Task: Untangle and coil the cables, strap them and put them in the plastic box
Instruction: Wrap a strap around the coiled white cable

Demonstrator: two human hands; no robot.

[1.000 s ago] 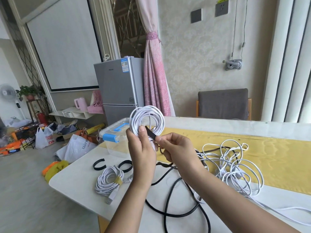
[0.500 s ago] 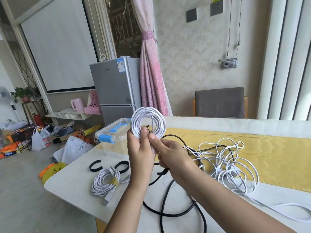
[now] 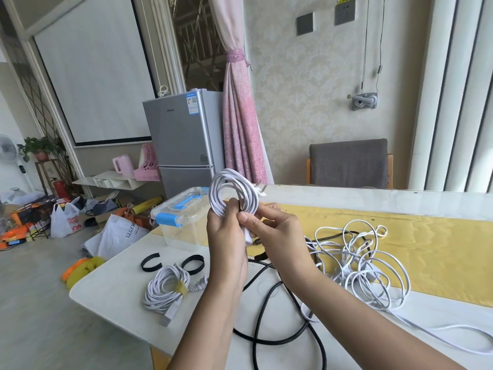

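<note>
Fingers [image 3: 249,221] of the left hand [image 3: 226,244] and right hand [image 3: 280,236] curl round the bottom of the white coiled cable [image 3: 217,190], held upright above the left end of the tabletop [image 3: 112,297], just right of the clear blue-latched plastic box [image 3: 181,233].

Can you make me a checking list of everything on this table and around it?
Surface: white table with a yellow runner.
Job's things: plastic box, lid on; strapped coil lying on the table; two black straps loose beside it.
Clutter: shopping bags on the floor.
Hands: left hand grips the held coil; right hand pinches its lower part.
Cables: black cable loose; white cable tangled.
Surroundings: fridge, pink curtain, grey chair.
</note>
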